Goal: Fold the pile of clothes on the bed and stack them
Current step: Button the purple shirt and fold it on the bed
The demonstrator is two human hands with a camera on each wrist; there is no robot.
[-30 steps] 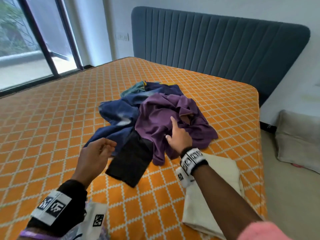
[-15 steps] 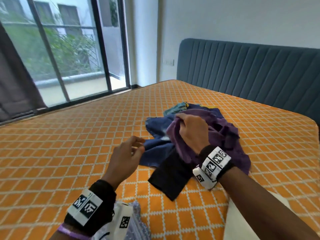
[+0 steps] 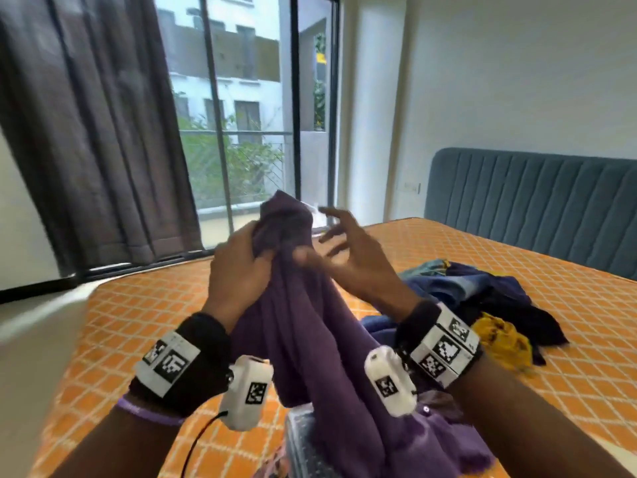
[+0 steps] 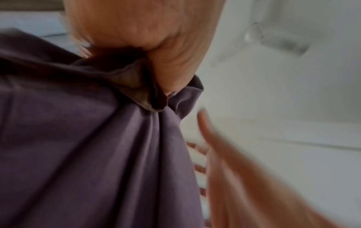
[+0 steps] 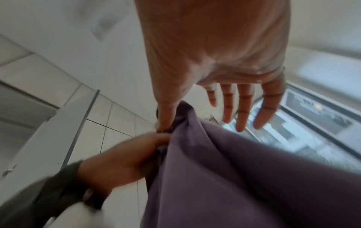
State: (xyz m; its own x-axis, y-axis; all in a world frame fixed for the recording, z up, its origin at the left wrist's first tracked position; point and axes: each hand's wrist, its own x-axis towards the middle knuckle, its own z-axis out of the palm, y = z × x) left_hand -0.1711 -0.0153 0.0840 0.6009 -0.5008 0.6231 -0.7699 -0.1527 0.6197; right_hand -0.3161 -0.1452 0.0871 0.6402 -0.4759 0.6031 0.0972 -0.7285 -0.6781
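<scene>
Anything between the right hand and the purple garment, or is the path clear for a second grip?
Nothing visible. The right hand is open beside the purple garment, thumb already at the bunched top that the left hand grips. The remaining pile lies behind on the bed.

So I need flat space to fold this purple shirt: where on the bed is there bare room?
Bare orange mattress lies left of the purple shirt, toward the window edge, and beyond the clothes pile up to the headboard. It is crowded right of the shirt, where the pile sits.
</scene>
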